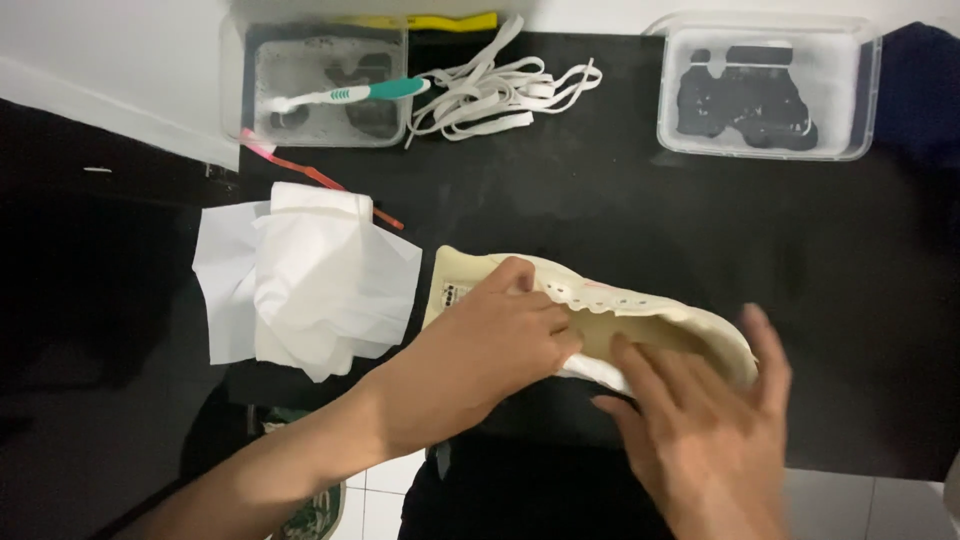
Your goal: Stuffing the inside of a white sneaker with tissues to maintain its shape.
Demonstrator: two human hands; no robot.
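A cream-white sneaker without laces lies on the black tabletop, its opening facing me. My left hand grips the shoe's tongue and front upper, fingers curled over the edge. At the heel end, my right hand rests with fingers spread, fingertips touching the collar and reaching into the opening; it looks blurred. A bit of white paper shows under the shoe between my hands.
Crumpled white tissues lie left of the shoe. At the back stand two clear plastic tubs with soapy water; a teal-handled toothbrush rests on the left one. Loose white laces and a red-pink stick lie nearby.
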